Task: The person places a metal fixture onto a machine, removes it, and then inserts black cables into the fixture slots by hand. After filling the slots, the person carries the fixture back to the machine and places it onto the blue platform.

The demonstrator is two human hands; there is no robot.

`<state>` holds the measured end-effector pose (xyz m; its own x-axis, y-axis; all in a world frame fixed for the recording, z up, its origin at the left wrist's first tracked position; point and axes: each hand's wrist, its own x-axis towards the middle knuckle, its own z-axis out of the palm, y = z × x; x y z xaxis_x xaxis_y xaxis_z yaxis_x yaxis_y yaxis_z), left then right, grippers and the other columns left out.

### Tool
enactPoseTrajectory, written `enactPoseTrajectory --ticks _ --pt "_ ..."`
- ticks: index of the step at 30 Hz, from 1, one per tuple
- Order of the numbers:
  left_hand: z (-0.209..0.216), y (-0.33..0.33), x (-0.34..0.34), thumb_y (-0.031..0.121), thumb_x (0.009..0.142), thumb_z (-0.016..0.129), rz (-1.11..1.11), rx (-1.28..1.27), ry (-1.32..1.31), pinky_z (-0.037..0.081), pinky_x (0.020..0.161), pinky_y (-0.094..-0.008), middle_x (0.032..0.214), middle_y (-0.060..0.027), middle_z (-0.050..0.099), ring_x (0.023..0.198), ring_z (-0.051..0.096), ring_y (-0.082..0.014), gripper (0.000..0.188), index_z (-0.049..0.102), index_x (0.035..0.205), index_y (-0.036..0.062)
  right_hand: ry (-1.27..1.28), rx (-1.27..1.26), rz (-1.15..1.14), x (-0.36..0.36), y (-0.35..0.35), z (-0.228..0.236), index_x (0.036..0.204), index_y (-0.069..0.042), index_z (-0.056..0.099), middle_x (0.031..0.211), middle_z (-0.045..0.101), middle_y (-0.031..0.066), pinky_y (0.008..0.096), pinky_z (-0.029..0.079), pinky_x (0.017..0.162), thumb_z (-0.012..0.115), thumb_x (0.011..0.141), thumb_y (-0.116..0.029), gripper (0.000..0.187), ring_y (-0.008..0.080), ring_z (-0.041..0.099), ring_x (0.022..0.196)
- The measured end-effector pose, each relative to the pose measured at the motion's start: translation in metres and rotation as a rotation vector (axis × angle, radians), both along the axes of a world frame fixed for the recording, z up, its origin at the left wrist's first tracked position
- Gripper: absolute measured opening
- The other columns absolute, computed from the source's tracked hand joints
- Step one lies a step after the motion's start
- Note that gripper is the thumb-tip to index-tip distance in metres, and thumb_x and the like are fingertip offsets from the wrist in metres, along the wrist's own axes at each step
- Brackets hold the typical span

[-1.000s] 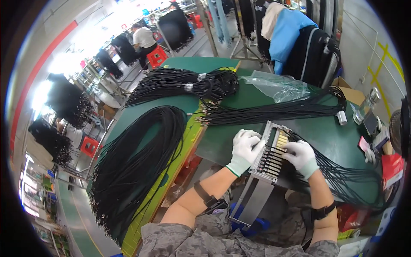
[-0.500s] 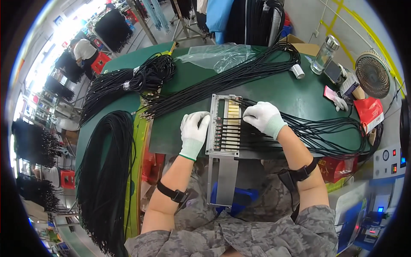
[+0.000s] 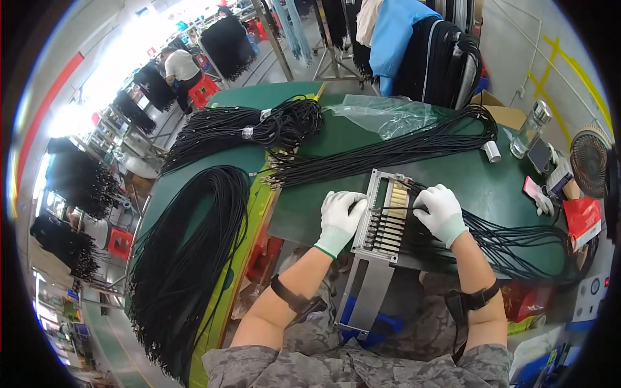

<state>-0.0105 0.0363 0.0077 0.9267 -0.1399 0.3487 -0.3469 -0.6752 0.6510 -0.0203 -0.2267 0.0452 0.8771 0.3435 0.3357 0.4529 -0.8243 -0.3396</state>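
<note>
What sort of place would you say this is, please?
Probably a cable-assembly workshop: a metal fixture holds black cables, a tied cable bundle lies on the green table, and black bunches hang beyond it.

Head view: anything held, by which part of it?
Right hand appears to pinch a black cable near its end at the metal fixture. Left hand: beside the fixture, hold unclear.

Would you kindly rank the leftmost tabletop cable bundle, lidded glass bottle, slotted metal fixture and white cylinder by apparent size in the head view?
1. Leftmost tabletop cable bundle
2. Slotted metal fixture
3. Lidded glass bottle
4. White cylinder
</note>
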Motion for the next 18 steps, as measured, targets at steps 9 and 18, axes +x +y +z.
enactPoseTrajectory --ticks 9,18 --pt "-0.0069 0.0006 0.0027 0.024 0.087 0.068 0.017 -0.043 -0.097 0.045 0.086 -0.0414 0.094 -0.0073 0.072 0.088 0.063 -0.0290 0.014 0.075 0.088 0.0114 -0.113 -0.058 0.062 0.0026 -0.0015 -0.0077 0.077 -0.014 0.061 0.082 0.061 0.0050 0.0416 0.046 0.077 0.071 0.074 -0.014 0.011 0.0299 0.057 0.087" --pt "-0.0045 0.0015 0.0018 0.025 0.093 0.063 0.006 -0.054 0.020 0.038 0.105 -0.0447 0.096 -0.0066 0.072 0.098 0.064 -0.0278 0.017 0.073 0.093 0.0108 -0.126 -0.116 0.024 0.0028 -0.0008 -0.0085 0.078 -0.015 0.063 0.082 0.061 0.0032 0.0393 0.045 0.076 0.071 0.076 -0.016 0.009 0.0273 0.058 0.087"
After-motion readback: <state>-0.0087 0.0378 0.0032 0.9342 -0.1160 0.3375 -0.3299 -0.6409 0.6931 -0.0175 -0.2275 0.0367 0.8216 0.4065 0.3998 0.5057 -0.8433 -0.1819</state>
